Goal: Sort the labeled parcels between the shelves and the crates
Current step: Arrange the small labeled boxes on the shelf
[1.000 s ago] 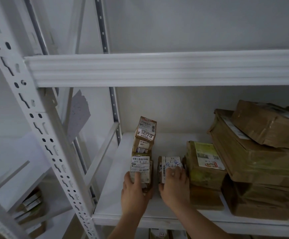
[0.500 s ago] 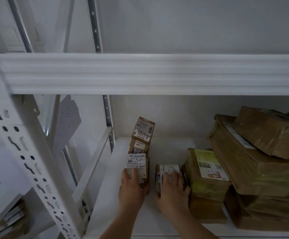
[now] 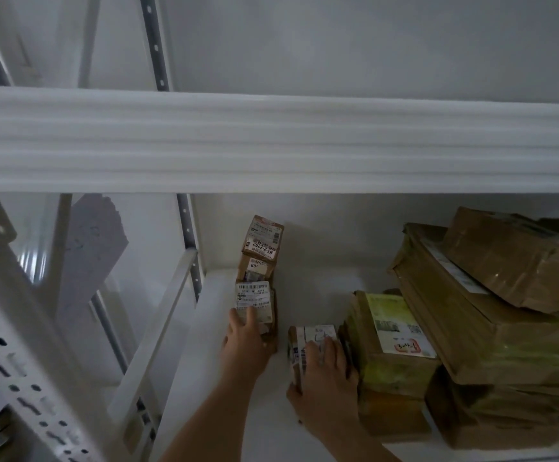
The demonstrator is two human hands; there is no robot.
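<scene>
Both hands are working on the white shelf (image 3: 321, 295), apart from each other, each on its own small parcel; left hand (image 3: 243, 341) is resting fingers up the labeled face of the bottom box (image 3: 256, 303) of a leaning stack of small boxes (image 3: 261, 248), likely steadying it since the upper boxes are tilting; whether the thumb is wrapping the box side, cannot tell; right hand (image 3: 324, 381) is gripping the small labeled parcel (image 3: 311, 341), fingers curling over its top and thumb low on its left side, probably to shift or lift it; this parcel is sitting just beside the yellow-green parcel (image 3: 391, 331), which is butting against the big pile of brown parcels (image 3: 491, 295) on the right; open shelf room is lying between the stack and the right-hand parcel and behind toward the back wall; left of the stack the shelf is ending near the side rail (image 3: 158, 335), so little margin there; the upper shelf beam (image 3: 271, 141) is hanging low overhead, limiting lift height; crates are not in view.
</scene>
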